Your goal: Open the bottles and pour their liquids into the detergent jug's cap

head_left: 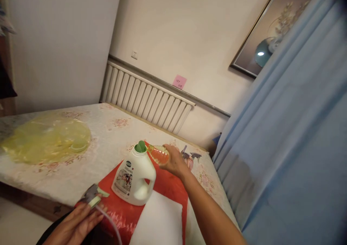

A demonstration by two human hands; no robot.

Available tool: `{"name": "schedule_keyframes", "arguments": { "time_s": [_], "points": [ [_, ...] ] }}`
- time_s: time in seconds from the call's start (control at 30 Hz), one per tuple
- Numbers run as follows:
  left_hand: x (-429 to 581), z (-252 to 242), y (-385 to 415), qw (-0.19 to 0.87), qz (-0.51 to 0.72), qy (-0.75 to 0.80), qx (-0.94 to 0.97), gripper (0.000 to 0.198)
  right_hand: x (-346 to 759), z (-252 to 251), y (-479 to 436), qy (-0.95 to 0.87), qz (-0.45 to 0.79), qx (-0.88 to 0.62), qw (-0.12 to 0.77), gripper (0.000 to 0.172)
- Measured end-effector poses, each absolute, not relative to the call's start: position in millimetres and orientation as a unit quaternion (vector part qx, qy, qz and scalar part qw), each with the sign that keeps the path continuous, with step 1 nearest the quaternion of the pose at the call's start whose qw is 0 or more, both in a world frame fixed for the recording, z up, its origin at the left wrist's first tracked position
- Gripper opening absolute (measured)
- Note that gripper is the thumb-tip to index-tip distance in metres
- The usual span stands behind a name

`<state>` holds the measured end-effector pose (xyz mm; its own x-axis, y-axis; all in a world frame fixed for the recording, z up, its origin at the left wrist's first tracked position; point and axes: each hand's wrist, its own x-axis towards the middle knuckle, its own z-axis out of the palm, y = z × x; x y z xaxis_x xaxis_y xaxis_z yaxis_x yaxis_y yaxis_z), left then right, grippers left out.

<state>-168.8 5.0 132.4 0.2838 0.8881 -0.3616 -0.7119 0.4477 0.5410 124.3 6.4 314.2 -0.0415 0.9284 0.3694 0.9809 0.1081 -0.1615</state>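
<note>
My right hand (pixel 175 162) is closed around a small clear bottle of orange liquid (pixel 159 154), tipped on its side with its mouth at the green funnel (pixel 141 146). The funnel sits in the neck of a white detergent jug (pixel 135 177) that stands upright on a red plastic sheet (pixel 168 187). My left hand (pixel 77 223) at the lower left holds a grey and green spray head (pixel 93 195) with a thin clear tube hanging from it.
The flowered table (pixel 108 136) also carries a crumpled yellow plastic bag (pixel 46 138), a white pad (pixel 159 221) and two more spray heads (pixel 191 156). A radiator (pixel 146 98) lines the wall behind. A blue curtain (pixel 292 136) hangs at the right.
</note>
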Motion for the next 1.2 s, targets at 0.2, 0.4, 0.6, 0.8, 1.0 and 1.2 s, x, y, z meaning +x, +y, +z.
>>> {"name": "schedule_keyframes", "arguments": {
  "time_s": [0.2,0.4,0.6,0.8,1.0,1.2],
  "points": [
    [-147,204,4,0.750,0.555,0.243,0.265,0.026,130,267,-43,-0.681,0.039,-0.645,0.344,0.069],
    [-117,265,-3,0.697,0.605,0.186,0.337,0.032,132,223,-84,-0.609,0.108,-0.685,0.386,0.086],
    [-95,280,-10,0.690,0.604,0.168,0.362,0.028,135,205,-105,-0.577,0.131,-0.695,0.408,0.088],
    [-84,281,-9,0.679,0.605,0.162,0.382,0.038,140,198,-112,-0.563,0.165,-0.689,0.425,0.089],
    [-80,283,-10,0.671,0.597,0.170,0.405,0.036,140,187,-115,-0.554,0.191,-0.677,0.445,0.092],
    [-63,262,-16,0.684,0.533,0.183,0.463,0.041,124,199,-118,-0.555,0.228,-0.642,0.477,0.086]
  ]
}}
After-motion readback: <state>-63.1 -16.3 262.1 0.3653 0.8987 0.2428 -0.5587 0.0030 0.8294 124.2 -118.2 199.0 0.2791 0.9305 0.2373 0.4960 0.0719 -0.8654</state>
